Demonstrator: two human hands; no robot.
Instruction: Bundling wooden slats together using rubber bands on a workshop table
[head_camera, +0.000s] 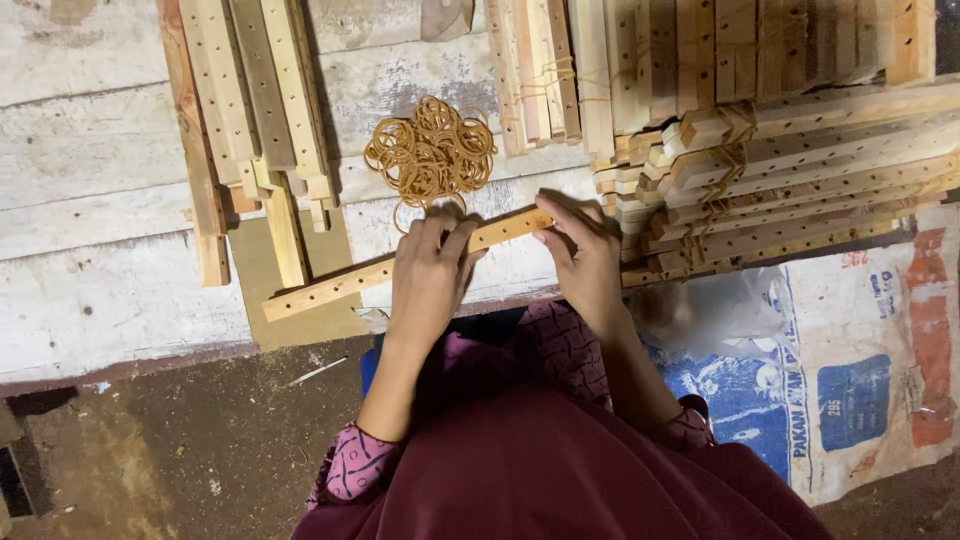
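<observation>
I hold a drilled wooden slat (400, 268) across my lap edge, its row of holes facing up, slanting from low on the left up toward the right. My left hand (428, 268) is closed over its middle, thumb and fingers wrapped round it; my right hand (583, 255) pinches the upper end between narrow fingertips. Whether more than one slat is in my grip I cannot tell.

Just beyond the slat lies a heap of tan rubber bands (432, 150) on the whitewashed plank floor (90, 190). Right of the slat is a stack of banded slat bundles (790, 170); left of it, loose slats (255, 110). A printed sack (860, 370) lies right of and nearer than the slat.

I judge I am at the gathering-and-aligning step; next calls for keeping the ends flush while one hand frees itself for a band.
</observation>
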